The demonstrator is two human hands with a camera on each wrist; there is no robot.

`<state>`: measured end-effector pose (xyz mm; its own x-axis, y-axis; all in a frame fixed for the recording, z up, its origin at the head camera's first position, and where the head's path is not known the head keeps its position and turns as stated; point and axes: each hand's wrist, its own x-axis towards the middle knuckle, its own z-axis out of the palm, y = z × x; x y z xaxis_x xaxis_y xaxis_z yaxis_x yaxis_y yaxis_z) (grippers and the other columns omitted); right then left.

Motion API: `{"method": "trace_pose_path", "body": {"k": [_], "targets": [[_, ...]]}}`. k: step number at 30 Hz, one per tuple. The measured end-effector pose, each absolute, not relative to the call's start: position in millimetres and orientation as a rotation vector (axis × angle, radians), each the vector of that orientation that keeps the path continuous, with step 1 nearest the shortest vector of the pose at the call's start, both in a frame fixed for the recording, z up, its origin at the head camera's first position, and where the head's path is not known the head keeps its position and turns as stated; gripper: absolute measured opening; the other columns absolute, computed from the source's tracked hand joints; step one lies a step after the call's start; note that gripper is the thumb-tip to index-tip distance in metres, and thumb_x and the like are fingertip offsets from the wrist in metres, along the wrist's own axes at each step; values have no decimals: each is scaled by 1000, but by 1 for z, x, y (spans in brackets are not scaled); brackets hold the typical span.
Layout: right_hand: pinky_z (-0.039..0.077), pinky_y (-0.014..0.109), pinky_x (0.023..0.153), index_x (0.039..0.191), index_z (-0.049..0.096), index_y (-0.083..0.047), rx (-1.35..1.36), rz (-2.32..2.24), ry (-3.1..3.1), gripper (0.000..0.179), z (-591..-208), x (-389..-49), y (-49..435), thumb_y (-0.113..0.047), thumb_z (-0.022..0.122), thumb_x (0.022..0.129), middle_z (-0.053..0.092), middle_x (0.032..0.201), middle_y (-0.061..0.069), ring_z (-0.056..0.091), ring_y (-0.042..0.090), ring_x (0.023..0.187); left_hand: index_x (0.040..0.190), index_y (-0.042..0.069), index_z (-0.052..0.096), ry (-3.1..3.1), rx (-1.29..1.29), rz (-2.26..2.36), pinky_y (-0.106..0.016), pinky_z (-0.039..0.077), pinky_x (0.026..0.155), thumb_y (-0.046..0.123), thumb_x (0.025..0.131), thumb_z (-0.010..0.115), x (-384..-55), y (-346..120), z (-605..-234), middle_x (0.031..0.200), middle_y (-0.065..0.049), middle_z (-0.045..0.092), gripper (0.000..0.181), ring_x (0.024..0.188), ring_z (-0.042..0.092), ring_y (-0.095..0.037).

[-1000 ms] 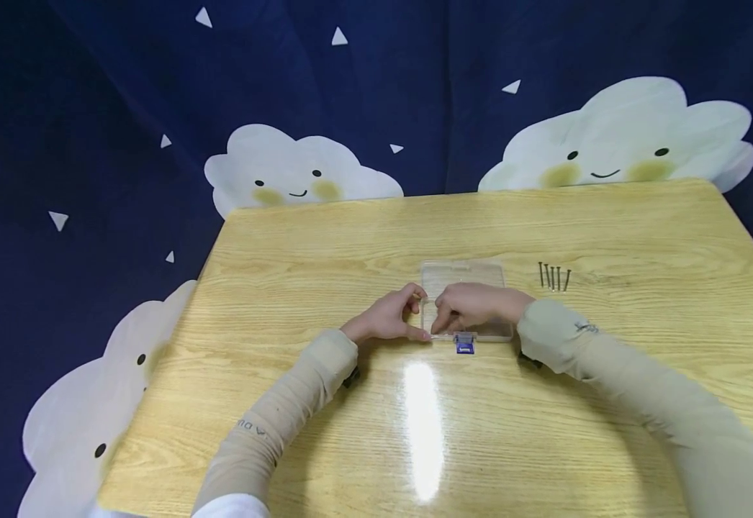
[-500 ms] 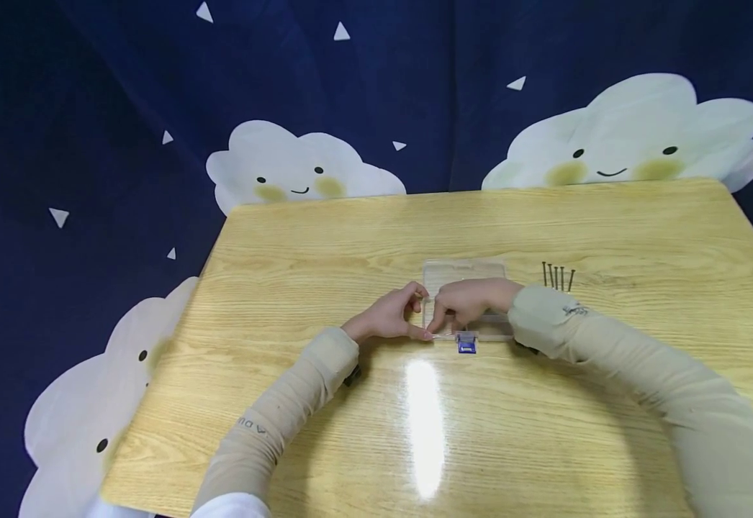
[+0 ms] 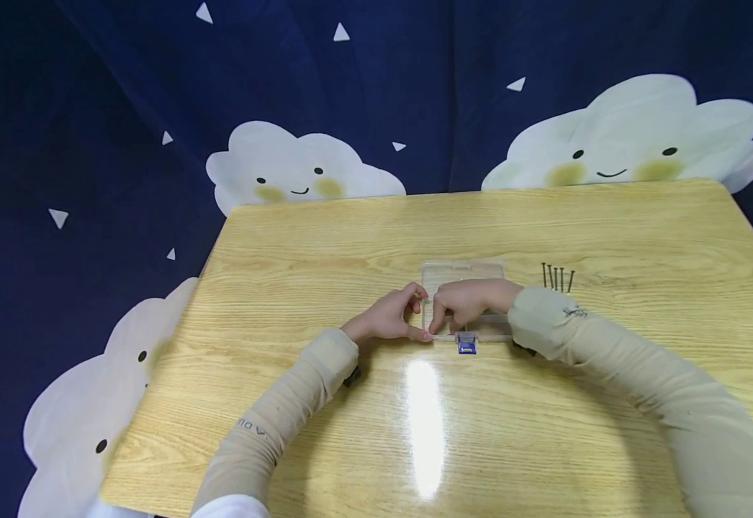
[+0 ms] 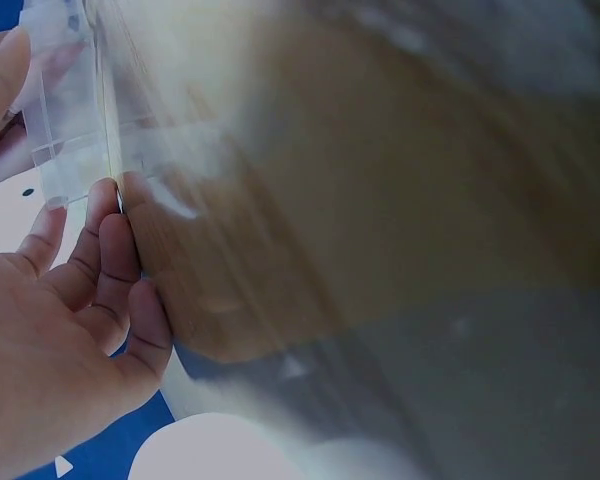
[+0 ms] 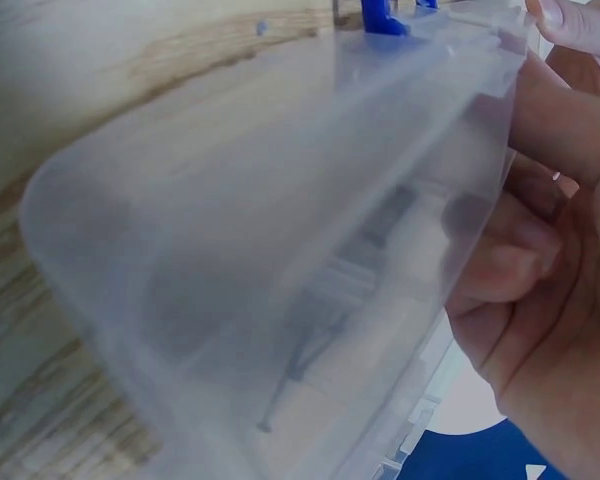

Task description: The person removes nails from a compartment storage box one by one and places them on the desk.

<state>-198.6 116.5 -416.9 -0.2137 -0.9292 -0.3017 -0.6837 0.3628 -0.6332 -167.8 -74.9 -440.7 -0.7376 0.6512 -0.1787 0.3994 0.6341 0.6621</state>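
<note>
An open clear plastic box lies on the table, its lid folded back on the far side. A blue latch hangs at its front edge. My left hand holds the box's left end, thumb at the front corner and fingers along the side. In the left wrist view, the left fingertips touch the clear wall. My right hand reaches down into the box's left part with fingers bent. Right fingers show behind the cloudy wall; whether they pinch anything is hidden.
Several dark screws or nails lie in a row right of the box, partly behind the right sleeve. The wooden table ends at a dark blue curtain with cloud prints.
The right hand and forearm have shifted slightly left over the box, and the sleeve now covers the lower ends of the screws or nails. The left hand keeps its place.
</note>
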Motion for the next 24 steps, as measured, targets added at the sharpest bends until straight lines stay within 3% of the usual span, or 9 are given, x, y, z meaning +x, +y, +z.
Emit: {"method": "trace_pose_path", "body": {"k": [8, 15, 24], "targets": [[31, 18, 51, 104, 69, -8, -1451, -478, 2008, 38, -422, -198, 119, 9, 68, 70, 67, 94, 0, 32, 3, 53, 115, 7, 42, 2467, 850, 851, -21, 33, 62, 27, 69, 80, -167, -75, -440, 90, -4, 51, 63, 72, 42, -15], [37, 18, 52, 101, 70, -8, -1535, -501, 2080, 29, -422, -193, 120, 1, 71, 74, 65, 77, -1, 38, 0, 54, 115, 7, 41, 2459, 848, 853, -21, 33, 62, 27, 70, 80, -166, -75, -441, 89, -3, 51, 63, 70, 41, -12], [43, 20, 59, 81, 72, -6, -1664, -534, 2197, 11, -424, -188, 125, -4, 75, 70, 57, 71, -2, 49, 6, 61, 116, 7, 41, 2467, 843, 841, -21, 33, 61, 27, 70, 80, -167, -75, -440, 90, -4, 52, 64, 69, 40, -11]]}}
